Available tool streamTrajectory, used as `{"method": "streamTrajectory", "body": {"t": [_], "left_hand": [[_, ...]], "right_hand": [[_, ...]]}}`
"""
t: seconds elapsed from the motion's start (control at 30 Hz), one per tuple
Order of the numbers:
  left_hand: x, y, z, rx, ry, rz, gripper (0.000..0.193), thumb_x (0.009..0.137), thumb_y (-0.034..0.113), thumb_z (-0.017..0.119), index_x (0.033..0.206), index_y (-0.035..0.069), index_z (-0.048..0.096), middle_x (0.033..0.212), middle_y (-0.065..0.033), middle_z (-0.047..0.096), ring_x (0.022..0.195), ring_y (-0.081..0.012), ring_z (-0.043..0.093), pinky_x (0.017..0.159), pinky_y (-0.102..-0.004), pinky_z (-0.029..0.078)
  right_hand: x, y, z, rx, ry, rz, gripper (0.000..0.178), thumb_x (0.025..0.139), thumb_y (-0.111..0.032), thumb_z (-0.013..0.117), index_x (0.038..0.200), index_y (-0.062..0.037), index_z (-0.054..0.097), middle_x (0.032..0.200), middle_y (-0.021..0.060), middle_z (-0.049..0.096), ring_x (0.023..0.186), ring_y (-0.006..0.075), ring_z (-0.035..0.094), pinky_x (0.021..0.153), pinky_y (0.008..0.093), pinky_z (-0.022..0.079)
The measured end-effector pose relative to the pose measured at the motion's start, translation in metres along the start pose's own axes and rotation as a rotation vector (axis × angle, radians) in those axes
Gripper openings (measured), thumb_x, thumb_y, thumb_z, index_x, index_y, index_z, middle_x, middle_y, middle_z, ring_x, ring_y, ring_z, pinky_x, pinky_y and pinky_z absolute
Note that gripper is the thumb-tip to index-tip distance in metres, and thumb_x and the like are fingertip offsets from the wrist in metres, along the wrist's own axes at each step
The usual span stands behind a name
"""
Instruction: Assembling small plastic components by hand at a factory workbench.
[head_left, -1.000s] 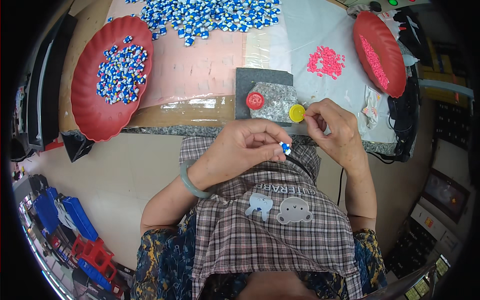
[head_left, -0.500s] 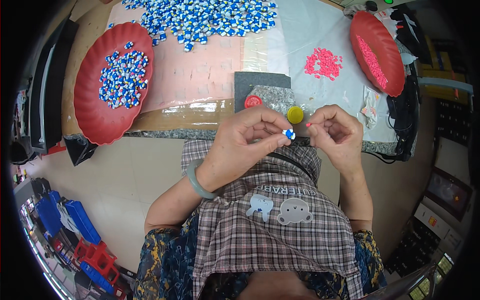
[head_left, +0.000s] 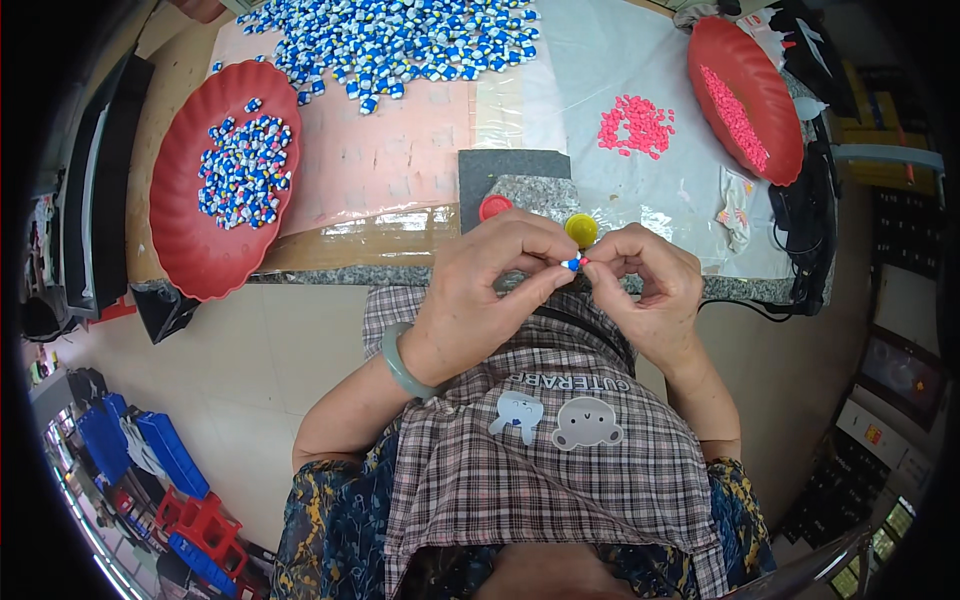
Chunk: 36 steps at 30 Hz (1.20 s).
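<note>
While left fingers [head_left: 541,246] pinch a blue-white piece [head_left: 571,265] and right fingers [head_left: 612,288] a pink bit [head_left: 585,261], perhaps touching, one dishful [head_left: 243,170] seems done, the blue heap [head_left: 400,42] waiting.

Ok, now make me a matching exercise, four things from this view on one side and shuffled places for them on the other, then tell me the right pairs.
Things:
1. Single blue-and-white piece
2. Round yellow cap
3. Pale green bangle
4. Loose pink heap

Places:
A. Around the left wrist
B. Lying on the white sheet
C. Pinched in the left grip
D. Just right of the red cap

Right pairs: 1-C, 2-D, 3-A, 4-B.
</note>
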<state>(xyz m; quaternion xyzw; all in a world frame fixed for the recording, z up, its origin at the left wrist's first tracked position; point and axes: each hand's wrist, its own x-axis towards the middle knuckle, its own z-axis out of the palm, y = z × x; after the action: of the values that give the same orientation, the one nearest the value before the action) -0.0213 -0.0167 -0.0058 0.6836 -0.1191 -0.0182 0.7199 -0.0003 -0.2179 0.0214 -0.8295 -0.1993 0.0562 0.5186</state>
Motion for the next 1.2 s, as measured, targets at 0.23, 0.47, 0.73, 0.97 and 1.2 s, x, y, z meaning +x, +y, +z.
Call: {"method": "streamTrajectory", "body": {"t": [0.23,0.47,0.73,0.97,1.2], "left_hand": [[0.003,-0.002,-0.004,0.334,0.003,0.297,0.018,0.081,-0.005,0.076,0.097,0.0,0.071,0.101,-0.0142,0.073,0.091,-0.0246,0.072,0.076,-0.0314,0.06],[0.004,-0.001,-0.005,0.319,-0.067,0.332,0.017,0.08,-0.003,0.078,0.095,-0.001,0.071,0.1,-0.0141,0.073,0.092,-0.0259,0.072,0.077,-0.0327,0.058],[-0.001,0.023,-0.099,0.85,0.469,0.317,0.019,0.085,-0.005,0.071,0.103,-0.001,0.069,0.103,-0.0133,0.071,0.091,-0.0279,0.069,0.078,-0.0331,0.055],[-0.004,0.026,-0.14,1.36,0.598,0.219,0.027,0.088,-0.001,0.066,0.114,0.004,0.068,0.121,-0.0143,0.065,0.113,-0.0312,0.06,0.095,-0.0408,0.049],[0.044,-0.018,-0.092,1.065,0.339,0.351,0.029,0.083,-0.006,0.059,0.11,-0.001,0.066,0.114,-0.0188,0.062,0.105,-0.037,0.062,0.088,-0.0443,0.051]], "right_hand": [[0.003,-0.004,-0.004,0.28,-0.111,0.289,0.014,0.087,0.006,0.073,0.097,0.0048,0.063,0.085,0.0076,0.068,0.07,0.0095,0.065,0.06,0.0214,0.054],[0.005,0.006,-0.012,0.521,-0.143,0.408,0.023,0.087,0.006,0.074,0.097,-0.0007,0.054,0.083,0.0059,0.065,0.066,0.0079,0.063,0.056,0.0198,0.051],[0.03,0.058,-0.054,-0.459,0.171,0.061,0.016,0.086,0.0,0.073,0.1,0.0013,0.066,0.09,0.0068,0.066,0.073,0.0143,0.065,0.065,0.0281,0.052],[0.052,0.086,-0.056,-0.513,0.275,-0.027,0.011,0.088,0.001,0.069,0.099,0.0018,0.067,0.089,0.0108,0.064,0.072,0.0213,0.065,0.066,0.0322,0.051],[0.054,0.086,-0.067,-0.625,0.194,-0.082,0.009,0.086,0.001,0.071,0.091,0.0016,0.064,0.084,0.0113,0.061,0.07,0.0214,0.063,0.062,0.033,0.05]]}}
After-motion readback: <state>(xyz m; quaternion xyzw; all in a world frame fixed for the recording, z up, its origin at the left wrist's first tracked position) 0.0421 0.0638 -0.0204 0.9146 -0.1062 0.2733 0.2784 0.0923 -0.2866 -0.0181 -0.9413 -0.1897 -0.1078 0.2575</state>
